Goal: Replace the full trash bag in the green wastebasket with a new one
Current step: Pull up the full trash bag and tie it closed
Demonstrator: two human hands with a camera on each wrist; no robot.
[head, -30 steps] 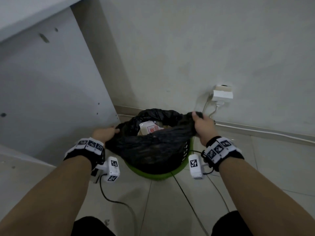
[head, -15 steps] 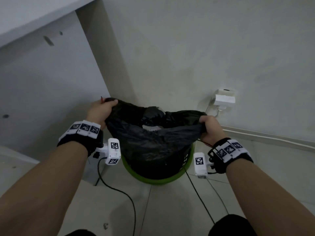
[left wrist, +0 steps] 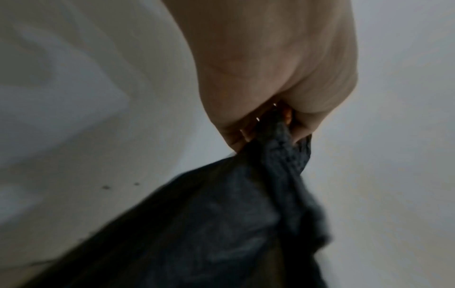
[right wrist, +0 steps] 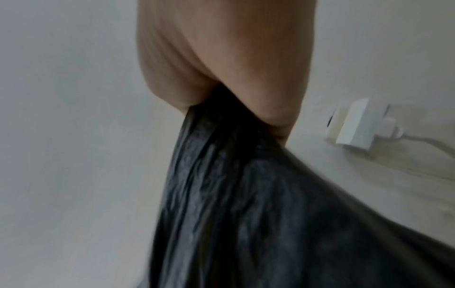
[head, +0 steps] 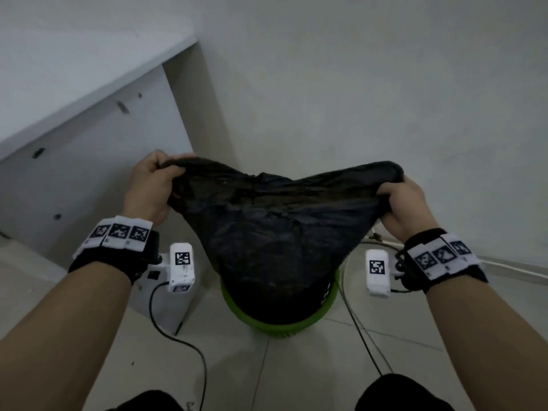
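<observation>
A full black trash bag (head: 275, 232) hangs stretched between my two hands, its lower part still inside the green wastebasket (head: 284, 324) on the floor. My left hand (head: 154, 185) grips the bag's left top edge, bunched in its fingers, and the left wrist view shows that hand (left wrist: 275, 117) clenched on the bunched trash bag (left wrist: 221, 224). At the bag's right top edge, my right hand (head: 400, 200) clenches the plastic. In the right wrist view the right hand (right wrist: 221, 93) squeezes the gathered trash bag (right wrist: 258, 204). The bag's contents are hidden.
A white cabinet panel (head: 89, 161) stands close on the left, and a plain wall (head: 355, 84) rises right behind the basket. A white plug adapter (right wrist: 359, 124) with its cable sits on the wall at the right. Dark cables (head: 184, 345) trail over the tiled floor.
Both hands have risen and spread apart, pulling the bag's edges up and out of the wastebasket. The bag's mouth has drawn shut, hiding the rubbish seen a second ago.
</observation>
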